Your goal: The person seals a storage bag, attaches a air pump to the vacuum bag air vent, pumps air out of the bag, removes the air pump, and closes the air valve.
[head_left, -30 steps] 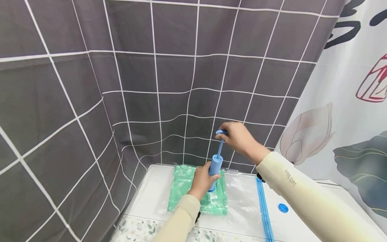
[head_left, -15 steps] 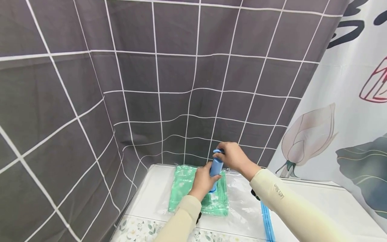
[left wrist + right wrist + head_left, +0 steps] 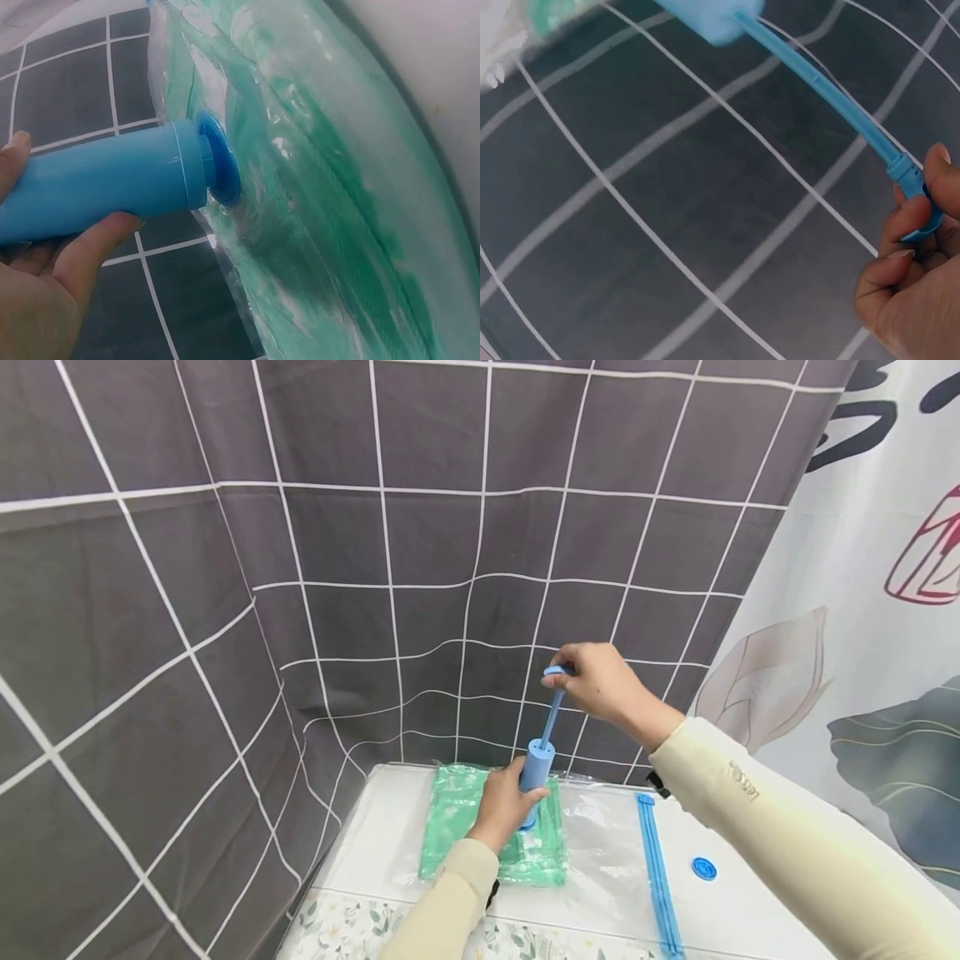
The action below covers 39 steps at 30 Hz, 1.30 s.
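A blue hand pump [image 3: 537, 766] stands slightly tilted on a clear vacuum storage bag [image 3: 600, 852] that holds folded green fabric [image 3: 457, 818]. My left hand [image 3: 501, 806] grips the pump's barrel low down. In the left wrist view the barrel's nozzle end meets the round blue valve [image 3: 219, 159] on the bag. Above, my right hand [image 3: 596, 681] holds the pump's handle [image 3: 922, 217], fingers curled round it. The thin plunger rod [image 3: 825, 86] is drawn far out of the barrel.
A blue zip strip [image 3: 657, 877] runs along the bag's right side. A round blue cap [image 3: 703, 868] lies on the white tabletop [image 3: 360, 843] farther right. Floral cloth [image 3: 337, 927] covers the near edge. A dark grid-patterned curtain [image 3: 420, 543] hangs behind and at left.
My right hand pushed the plunger down into the barrel, then pulled it back up, now higher than at first. My left hand stays round the barrel.
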### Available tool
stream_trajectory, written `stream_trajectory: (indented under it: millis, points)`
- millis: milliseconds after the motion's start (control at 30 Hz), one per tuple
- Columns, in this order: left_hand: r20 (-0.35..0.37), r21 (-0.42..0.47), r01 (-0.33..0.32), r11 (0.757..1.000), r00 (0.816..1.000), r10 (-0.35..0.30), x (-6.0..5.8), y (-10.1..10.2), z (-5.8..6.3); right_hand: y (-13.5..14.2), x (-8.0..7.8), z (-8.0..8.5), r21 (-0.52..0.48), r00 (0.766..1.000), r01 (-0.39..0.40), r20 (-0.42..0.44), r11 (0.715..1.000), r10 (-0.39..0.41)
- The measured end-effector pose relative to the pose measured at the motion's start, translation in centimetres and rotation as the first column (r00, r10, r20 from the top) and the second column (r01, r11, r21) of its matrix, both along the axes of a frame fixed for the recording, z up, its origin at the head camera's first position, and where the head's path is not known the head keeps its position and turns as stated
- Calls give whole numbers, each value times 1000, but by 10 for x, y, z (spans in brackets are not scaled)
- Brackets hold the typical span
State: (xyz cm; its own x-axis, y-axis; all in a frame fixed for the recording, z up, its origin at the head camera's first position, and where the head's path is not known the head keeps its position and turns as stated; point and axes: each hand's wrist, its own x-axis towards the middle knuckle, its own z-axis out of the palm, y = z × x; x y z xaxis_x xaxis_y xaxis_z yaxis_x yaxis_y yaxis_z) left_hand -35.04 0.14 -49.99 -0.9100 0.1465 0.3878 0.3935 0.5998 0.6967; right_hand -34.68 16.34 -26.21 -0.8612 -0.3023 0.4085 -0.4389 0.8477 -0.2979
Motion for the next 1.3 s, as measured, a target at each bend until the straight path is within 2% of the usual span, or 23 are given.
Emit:
stream_trajectory:
  millis: [100,167,267,367,533,700,833,933,1067,1200,1300]
  points:
    - [-3,-2,-3,1000,1000,3,0,0,0,1,4,20,-23,999,30,-28,999,-31]
    - [-3,3,0,1000,1000,0,2,0,1,1,5,27,-49,998,51,-39,998,-53]
    - [-3,12,2,1000,1000,-2,5,-1,1,-1,8,29,-85,996,63,-59,994,-68]
    - [-5,16,-1,1000,1000,1,7,-3,1,-3,9,21,-106,993,46,-101,993,-57]
    - [1,17,-8,1000,1000,8,6,-6,3,-8,6,-12,-76,987,-16,-163,997,3]
    - [37,-1,1,1000,999,-1,6,-4,2,-9,0,-69,-41,995,-52,-93,998,48]
    - [33,-11,13,1000,999,-12,5,0,0,-7,-4,-112,-35,999,-15,-41,999,14]
    - [30,-11,16,1000,999,-16,4,2,-1,-7,-4,-124,-64,999,31,-10,997,-32]
    - [35,4,18,1000,999,-18,1,0,0,-7,-3,-128,-158,997,53,60,986,-43]
    - [102,13,50,999,993,-51,-3,-11,-1,-8,0,-147,-312,979,103,199,945,-41]
    - [130,-47,49,998,991,-43,-5,-33,-5,-11,2,-167,-384,956,173,288,907,-60]
